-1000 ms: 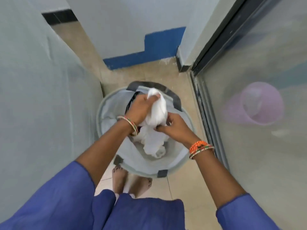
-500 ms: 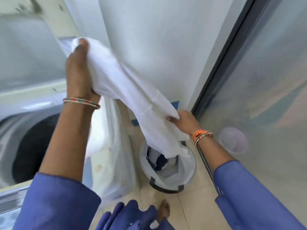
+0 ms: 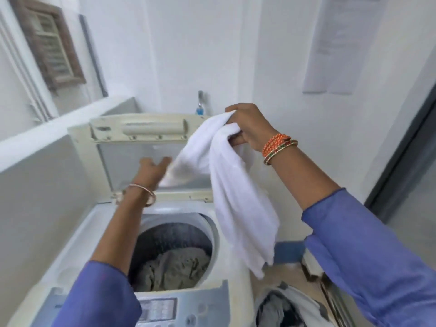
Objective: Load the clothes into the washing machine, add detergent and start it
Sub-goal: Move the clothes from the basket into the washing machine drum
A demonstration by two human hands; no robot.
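Two hands are raised over a top-loading washing machine (image 3: 77, 239) in the single head view. The right hand (image 3: 250, 127) is clenched around the bunched upper end of a white cloth (image 3: 236, 192), holding it up at the right of the machine; the cloth hangs from that grip in a long fold, its lower end dangling past the machine's right edge, above a laundry basket (image 3: 304, 303) on the floor. A second part of the cloth stretches left and down toward the left hand (image 3: 153, 168), which is blurred, with its fingers spread wide at the cloth's edge; whether it grips the fabric cannot be told. The machine's lid (image 3: 141, 147) stands folded upright at the back, leaving the round drum (image 3: 174, 239) uncovered, and a crumpled grey-green garment (image 3: 177, 270) lies in the bottom of the drum. The control panel (image 3: 165, 310) runs along the machine's near edge, partly hidden by the left blue sleeve (image 3: 99, 296). The basket, just beside the machine on the right, holds dark and light clothes. A shuttered window (image 3: 52, 46) sits in the wall at upper left, and a tap (image 3: 200, 102) shows behind the lid.
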